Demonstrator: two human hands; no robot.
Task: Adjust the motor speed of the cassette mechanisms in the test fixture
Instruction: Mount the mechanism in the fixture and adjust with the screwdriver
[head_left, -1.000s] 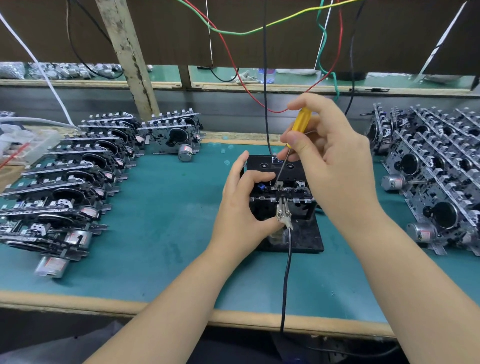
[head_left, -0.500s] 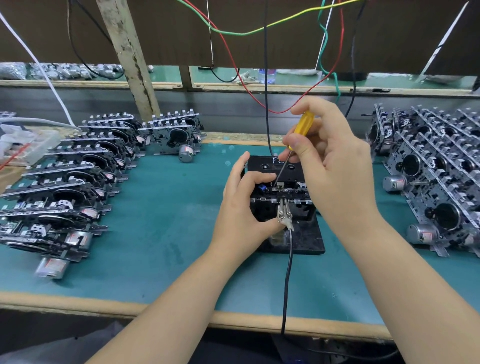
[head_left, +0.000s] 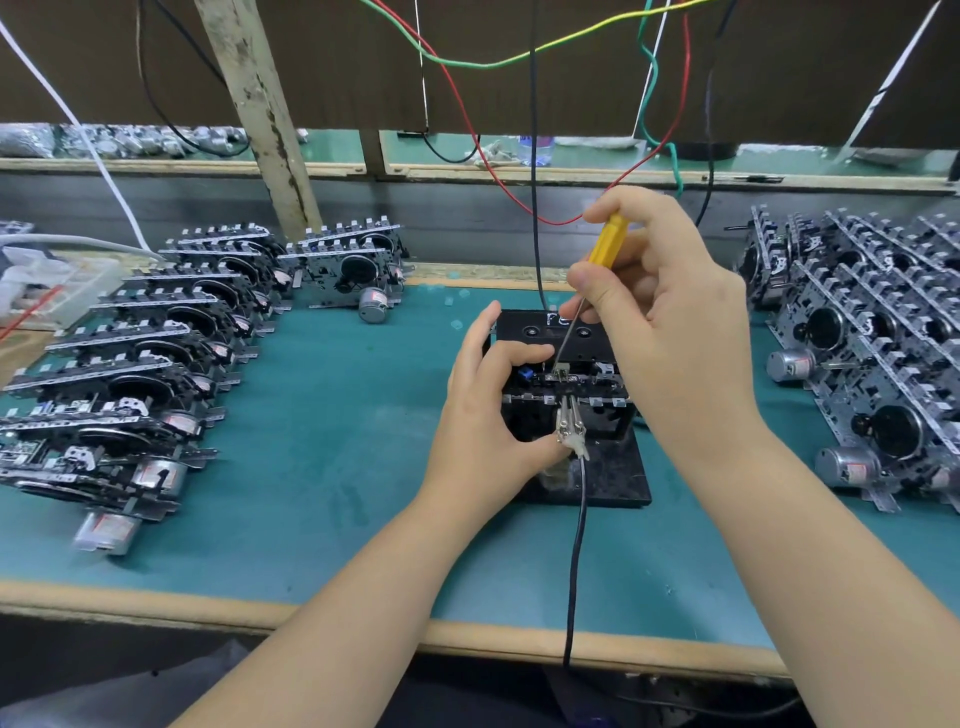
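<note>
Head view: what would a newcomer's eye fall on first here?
The yellow screwdriver pinched in the right hand, its tip down in the black fixture mid-bench, which the left hand steadies. Then the rows of cassette mechanisms stacked on both sides.

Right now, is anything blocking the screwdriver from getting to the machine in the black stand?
Nothing visible does. The right hand holds the screwdriver, and its thin shaft already reaches the cassette mechanism.
</note>
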